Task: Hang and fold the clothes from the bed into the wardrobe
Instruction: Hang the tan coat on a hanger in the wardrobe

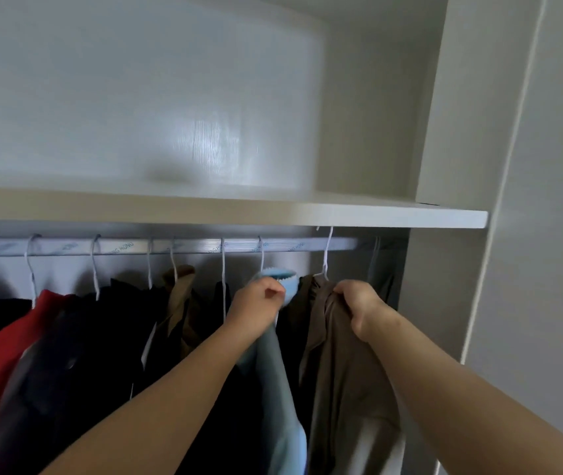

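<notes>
- Hanging well to the left of the left hand, a red garment [16,337] sits on a white hanger on the wardrobe's rail [187,246].
- Between the red garment and the left hand, black garments [101,337] and a tan garment [177,296] hang from the same rail on more white hangers, packed close together.
- Above both hands, a white shelf [273,210] runs across the wardrobe [444,303], just over the rail.
- The left hand [256,305] is closed in a fist at the neck of a light blue garment [280,371], gripping its cloth just below the collar; this garment hangs from the rail.
- Between the two hands there is dark cloth, too dim to tell apart.
- The right hand [358,303] has its fingers curled tight round the bunched shoulder of a brown garment [348,389], which drapes straight down beneath it.
- Just above and left of the right hand, the brown garment's white hanger hook [326,255] reaches up past the rail to the shelf's underside; whether it rests on the rail cannot be told.
- Right of the right hand, a grey garment [381,272] hangs at the rail's far end, beside the wardrobe's side panel.
</notes>
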Available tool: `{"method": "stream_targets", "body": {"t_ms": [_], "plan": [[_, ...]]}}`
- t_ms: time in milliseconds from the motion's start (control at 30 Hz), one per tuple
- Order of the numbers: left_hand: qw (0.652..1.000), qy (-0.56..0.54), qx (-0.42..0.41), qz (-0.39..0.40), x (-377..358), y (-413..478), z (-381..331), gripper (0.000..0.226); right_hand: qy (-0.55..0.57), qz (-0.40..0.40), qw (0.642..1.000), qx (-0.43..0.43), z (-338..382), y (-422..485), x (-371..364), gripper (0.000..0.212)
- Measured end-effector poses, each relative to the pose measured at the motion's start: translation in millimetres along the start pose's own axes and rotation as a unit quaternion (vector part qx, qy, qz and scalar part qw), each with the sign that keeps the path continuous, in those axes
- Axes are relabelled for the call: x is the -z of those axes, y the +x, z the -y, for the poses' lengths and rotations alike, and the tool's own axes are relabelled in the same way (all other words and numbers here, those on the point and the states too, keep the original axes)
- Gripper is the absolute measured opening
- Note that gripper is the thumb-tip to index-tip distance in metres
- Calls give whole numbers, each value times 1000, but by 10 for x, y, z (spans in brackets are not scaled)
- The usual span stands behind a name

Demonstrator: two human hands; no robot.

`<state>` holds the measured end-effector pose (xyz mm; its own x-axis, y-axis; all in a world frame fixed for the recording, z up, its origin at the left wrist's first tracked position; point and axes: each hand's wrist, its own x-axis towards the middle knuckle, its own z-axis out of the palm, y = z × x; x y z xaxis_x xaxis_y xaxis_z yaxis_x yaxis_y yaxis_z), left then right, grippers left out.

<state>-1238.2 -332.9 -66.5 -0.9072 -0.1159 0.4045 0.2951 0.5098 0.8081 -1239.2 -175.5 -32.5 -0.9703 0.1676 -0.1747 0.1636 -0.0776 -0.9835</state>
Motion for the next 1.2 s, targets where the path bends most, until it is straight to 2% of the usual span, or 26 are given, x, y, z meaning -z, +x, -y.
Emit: {"method": "stream_targets", "body": {"t_ms": [100, 200, 367, 467, 667, 867, 967, 1100, 1200], "plan": [[1000, 12, -6, -6, -7, 137, 144, 18, -8, -12, 1000, 12, 44, 258, -178, 28], [998, 49, -39, 9, -46, 192, 270, 8, -22, -18, 999, 19, 19, 473, -315, 28], [982, 167, -83, 7, -139, 175, 415, 26, -99, -5, 995, 17, -287, 729, -404, 22], [982, 177, -69, 22, -191, 156, 498, 26, -134, 11, 991, 30, -409, 807, -419, 19], [991, 126, -37, 25, -282, 101, 580, 19, -79, 3, 996, 43, -583, 767, -407, 17], [995, 90, 9, 30, -336, -67, 608, 10, -105, 7, 994, 15, -732, 587, -327, 15], [997, 65, 27, 28, -314, -170, 575, 9, -69, 9, 998, -9, -784, 399, -252, 18], [998, 5, 58, 11, -303, -364, 489, 7, -44, 34, 998, -36, -829, 100, -110, 7], [993, -69, 94, -5, -343, -663, 333, 9, -33, 42, 998, -24, -866, -192, 62, 11]]}}
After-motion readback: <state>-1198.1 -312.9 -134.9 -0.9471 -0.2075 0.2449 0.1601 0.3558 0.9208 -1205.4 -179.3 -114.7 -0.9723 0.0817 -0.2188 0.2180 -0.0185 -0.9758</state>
